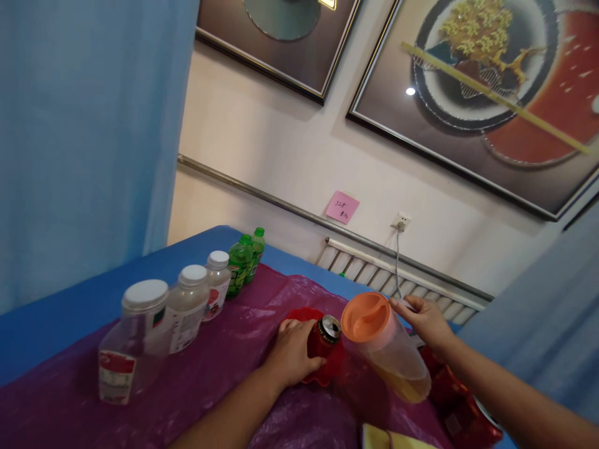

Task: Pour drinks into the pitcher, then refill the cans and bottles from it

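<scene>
Purple sheet (210,368), bottles (189,315) left; my left hand (292,350) clasps red can (324,342), right hand (428,321) grips tilted pitcher (390,358).

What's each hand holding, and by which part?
Left hand: the can, around its side, below the rim. Right hand: the jug, apparently by its handle, beside the lid.

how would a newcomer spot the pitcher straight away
Above the purple plastic sheet, find the person's right hand. It holds a tilted translucent pitcher beside the red can that the left hand grips. Unlike that can, the pitcher has a wide orange lid and yellowish liquid inside.
</scene>
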`<state>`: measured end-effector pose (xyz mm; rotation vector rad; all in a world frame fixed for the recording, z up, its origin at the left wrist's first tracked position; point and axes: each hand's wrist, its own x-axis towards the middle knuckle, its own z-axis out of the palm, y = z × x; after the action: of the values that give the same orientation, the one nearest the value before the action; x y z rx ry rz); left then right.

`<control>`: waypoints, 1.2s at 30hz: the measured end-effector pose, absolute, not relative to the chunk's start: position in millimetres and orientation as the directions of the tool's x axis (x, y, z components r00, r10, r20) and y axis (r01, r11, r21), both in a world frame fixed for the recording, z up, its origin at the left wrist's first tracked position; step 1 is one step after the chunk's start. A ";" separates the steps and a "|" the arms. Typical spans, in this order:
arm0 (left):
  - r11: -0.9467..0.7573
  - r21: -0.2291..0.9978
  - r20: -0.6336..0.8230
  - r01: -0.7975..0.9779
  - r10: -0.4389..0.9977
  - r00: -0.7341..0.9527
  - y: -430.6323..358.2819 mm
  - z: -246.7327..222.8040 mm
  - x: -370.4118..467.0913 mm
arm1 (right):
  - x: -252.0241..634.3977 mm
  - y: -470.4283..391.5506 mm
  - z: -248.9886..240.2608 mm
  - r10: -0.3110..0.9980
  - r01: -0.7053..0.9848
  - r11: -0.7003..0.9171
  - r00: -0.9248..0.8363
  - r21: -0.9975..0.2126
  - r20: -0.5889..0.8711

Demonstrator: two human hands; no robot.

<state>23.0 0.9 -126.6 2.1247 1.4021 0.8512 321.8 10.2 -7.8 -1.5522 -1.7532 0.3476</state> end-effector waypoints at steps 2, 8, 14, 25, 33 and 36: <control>-0.373 0.664 0.235 0.647 0.927 0.293 0.3 -124.9 22.9 | 320.5 9.2 -7.0 0.933 0.737 0.231 0.018 -0.635 0.359; -0.387 0.663 0.247 0.640 0.921 0.302 -1.3 -123.4 23.2 | 318.6 8.2 -5.9 0.934 0.721 0.231 0.024 -0.653 0.357; -0.390 0.666 0.256 0.635 0.920 0.297 -1.8 -124.1 22.8 | 317.7 7.6 -3.9 0.928 0.734 0.247 0.008 -0.633 0.371; -0.397 0.668 0.262 0.629 0.917 0.300 -0.4 -126.8 23.3 | 317.7 6.8 -4.0 0.938 0.744 0.216 0.023 -0.633 0.347; -0.393 0.660 0.246 0.640 0.918 0.311 0.1 -126.5 22.8 | 314.7 7.3 -4.3 0.938 0.730 0.217 0.028 -0.649 0.345; -0.391 0.658 0.244 0.644 0.919 0.309 0.5 -127.5 23.0 | 315.3 8.4 -5.5 0.940 0.726 0.207 0.038 -0.656 0.338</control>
<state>23.0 0.5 -127.5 2.1404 1.3867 0.8383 315.3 8.4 -5.5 -1.5690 -1.7361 0.3633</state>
